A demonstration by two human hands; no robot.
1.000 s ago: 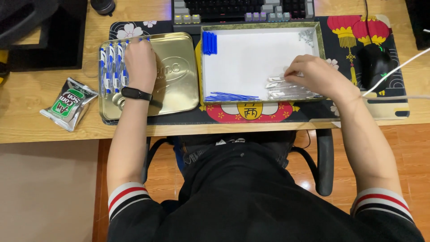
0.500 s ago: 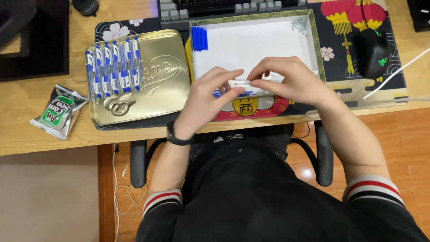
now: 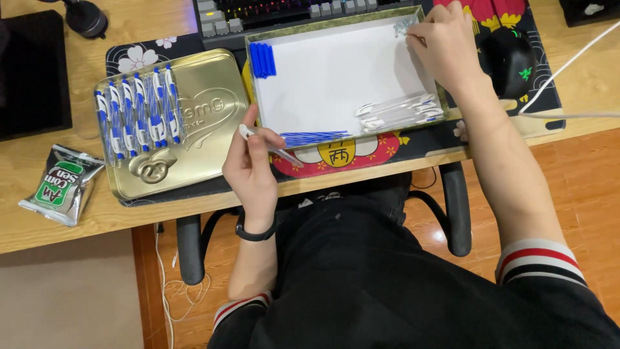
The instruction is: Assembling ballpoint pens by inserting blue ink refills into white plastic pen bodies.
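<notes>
Left hand (image 3: 253,169), lower centre of frame, fingers closed around a clear pen barrel (image 3: 268,145), held slanted just off the near-left corner of the white tray (image 3: 326,77). Right hand (image 3: 447,45), upper right of frame, fingertips pinched together over the tray's far-right corner, at a small cluster of tiny parts (image 3: 403,26); too small to tell whether it has actually picked one up.

Layout:
- Blue caps (image 3: 262,59) stacked in the tray's far-left corner.
- Thin blue refills (image 3: 313,137) fanned along the near edge, just beside the held barrel.
- More clear barrels (image 3: 399,110) lying in the near-right part of the tray.
- Finished blue-and-white pens (image 3: 137,113) in a row on the gold tin lid (image 3: 206,139), left of the tray.
- Snack packet (image 3: 61,184) at far left, keyboard (image 3: 258,13) at top, black mouse (image 3: 510,55) at right. None in the way.

Looks like pen assembly, with the right hand fetching a small part for the barrel. My read on doing it cleanly:
- Pinch one piece only, lift straight up so the rest of the cluster doesn't scatter.
- Keep the barrel's open end tilted toward the right hand and held steady, over the tray so a dropped part lands inside.
- Bring hands together above the tray's bare middle, not over the refills.
</notes>
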